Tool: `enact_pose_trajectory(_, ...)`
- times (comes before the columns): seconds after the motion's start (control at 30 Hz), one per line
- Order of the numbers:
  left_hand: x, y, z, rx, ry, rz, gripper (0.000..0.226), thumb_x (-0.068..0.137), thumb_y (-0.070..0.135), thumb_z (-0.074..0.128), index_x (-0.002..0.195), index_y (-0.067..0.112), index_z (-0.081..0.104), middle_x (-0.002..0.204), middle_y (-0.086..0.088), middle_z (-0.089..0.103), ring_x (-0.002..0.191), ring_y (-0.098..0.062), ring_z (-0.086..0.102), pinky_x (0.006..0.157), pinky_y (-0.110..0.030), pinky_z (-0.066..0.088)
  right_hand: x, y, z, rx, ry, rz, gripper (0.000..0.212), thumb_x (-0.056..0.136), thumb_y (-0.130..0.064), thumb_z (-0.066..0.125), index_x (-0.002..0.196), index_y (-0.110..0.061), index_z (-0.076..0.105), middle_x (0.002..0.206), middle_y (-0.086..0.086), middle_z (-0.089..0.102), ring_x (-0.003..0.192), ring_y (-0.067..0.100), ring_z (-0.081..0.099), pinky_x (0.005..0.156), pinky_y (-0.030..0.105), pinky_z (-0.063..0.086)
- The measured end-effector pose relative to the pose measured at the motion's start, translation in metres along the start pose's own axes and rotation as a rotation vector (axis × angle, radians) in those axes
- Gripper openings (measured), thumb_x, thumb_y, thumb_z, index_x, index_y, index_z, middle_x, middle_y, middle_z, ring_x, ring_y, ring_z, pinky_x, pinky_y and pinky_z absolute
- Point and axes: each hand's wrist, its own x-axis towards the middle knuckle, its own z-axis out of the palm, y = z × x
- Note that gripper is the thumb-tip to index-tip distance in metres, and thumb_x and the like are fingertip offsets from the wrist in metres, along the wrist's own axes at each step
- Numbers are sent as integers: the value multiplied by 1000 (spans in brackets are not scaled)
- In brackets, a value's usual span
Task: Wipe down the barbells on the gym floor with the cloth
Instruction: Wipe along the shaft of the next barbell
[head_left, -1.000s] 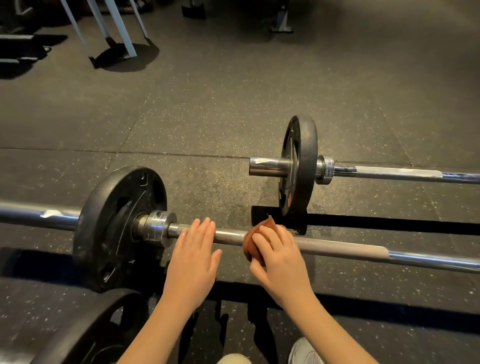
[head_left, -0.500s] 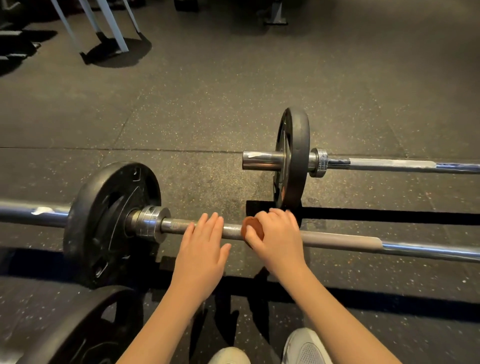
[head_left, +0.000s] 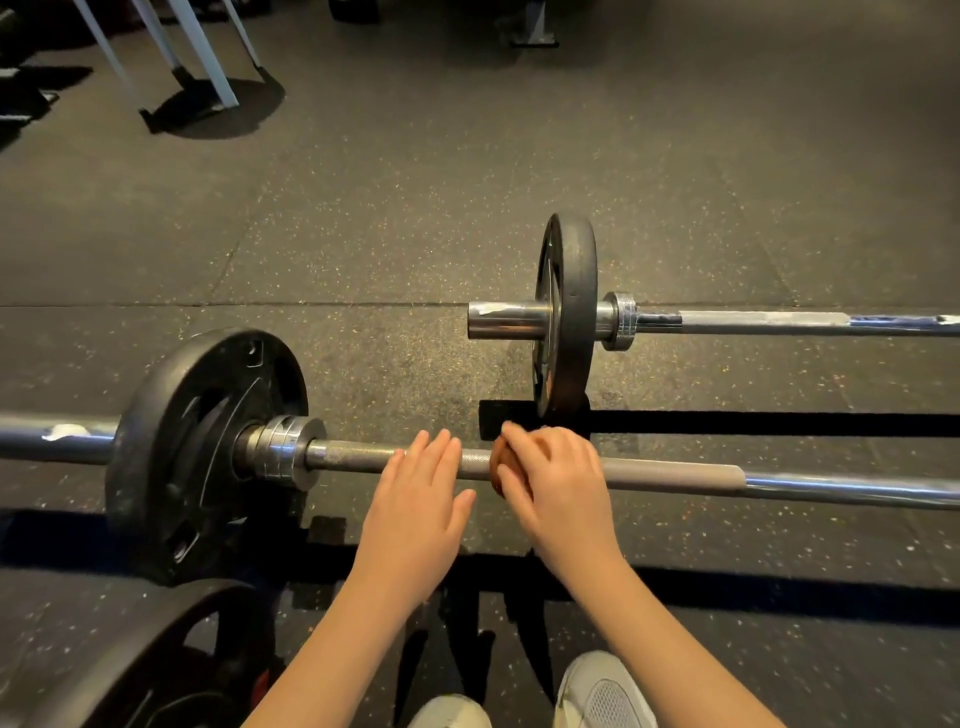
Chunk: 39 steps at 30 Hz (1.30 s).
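A brown cloth (head_left: 500, 470), seemingly soft and easily bunched, is gripped round the near barbell (head_left: 353, 460) by the curled fingers (head_left: 527, 442) of the right hand (head_left: 563, 488). Just beside them, the left hand (head_left: 415, 501) is rested, fingers straight, on the likely heavy, rigid bar.

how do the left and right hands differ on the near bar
The left hand lies flat, fingers straight, resting on the near barbell; the right hand curls round the brown cloth against it. The left hand holds nothing and sits nearer the collar than the right hand. Both touch the same shaft.
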Motion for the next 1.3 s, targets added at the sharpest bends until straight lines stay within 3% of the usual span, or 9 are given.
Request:
enact_pose_trajectory(0.1, 3, 9, -4, -3, -19, 57, 66, 93, 46, 19, 142, 10, 44, 147, -5, 44, 139, -24, 36, 113, -38, 17, -17, 30, -12, -59, -26, -170, 32, 88, -35, 51, 114, -19, 63, 108, 5, 61, 105, 30, 55, 91, 46, 47)
enact_pose_trajectory(0.23, 2, 12, -4, -75, -3, 67, 83, 83, 53, -6, 153, 16, 17, 160, 3, 16, 148, -16, 6, 113, -26, -10, -14, 46, -19, -48, 88, 82, 31, 88, -34, 48, 100, -15, 69, 95, 6, 63, 91, 31, 59, 81, 43, 47)
enact_pose_trajectory(0.37, 5, 16, 0, -67, 4, 50, 76, 89, 52, 7, 149, 11, 31, 155, -3, 30, 146, -21, 20, 116, -32, 2, -11, 9, -3, -37, 133, 259, 38, 91, -43, 45, 106, -16, 69, 104, 6, 62, 104, 31, 54, 92, 48, 42)
enact_pose_trajectory(0.53, 6, 20, 2, -11, -20, 65, 68, 93, 46, 16, 143, 9, 42, 149, -6, 42, 140, -24, 35, 114, -37, 14, -11, 38, -10, -92, 47, -81, 29, 89, -39, 52, 97, -16, 68, 95, 5, 62, 90, 29, 58, 77, 42, 49)
enact_pose_trajectory(0.63, 3, 24, -1, -9, -24, 66, 69, 93, 47, 13, 146, 10, 39, 151, -4, 39, 142, -22, 32, 114, -36, 9, -17, 64, -32, -58, 143, 140, 27, 88, -35, 50, 91, -16, 69, 87, 2, 61, 83, 25, 56, 74, 38, 45)
enact_pose_trajectory(0.77, 6, 30, 4, 5, -19, 25, 69, 93, 48, 15, 146, 10, 38, 152, -5, 37, 143, -23, 30, 115, -36, 10, -15, 46, -23, 21, 205, 379, 30, 90, -38, 47, 92, -17, 69, 94, 1, 61, 96, 26, 54, 87, 43, 42)
enact_pose_trajectory(0.97, 12, 50, 9, 46, -12, 78, 60, 92, 42, 30, 134, 5, 53, 139, -10, 53, 130, -28, 49, 108, -43, 28, -13, 60, -22, -27, 52, 30, 25, 85, -38, 54, 88, -19, 69, 87, 0, 61, 85, 24, 58, 74, 38, 47)
enact_pose_trajectory(1.2, 16, 70, 9, 81, -31, 95, 62, 91, 44, 30, 133, 5, 55, 138, -10, 54, 128, -28, 51, 107, -43, 30, -28, 86, -44, -67, 247, 475, 32, 87, -36, 46, 87, -13, 68, 90, 4, 61, 94, 27, 54, 89, 44, 43)
enact_pose_trajectory(1.3, 21, 88, 11, 79, -76, 159, 68, 90, 48, 27, 137, 6, 50, 142, -9, 50, 132, -28, 46, 109, -40, 26, -29, 78, -37, -42, 149, 242, 29, 88, -38, 50, 92, -16, 68, 93, 4, 62, 97, 26, 56, 89, 44, 46)
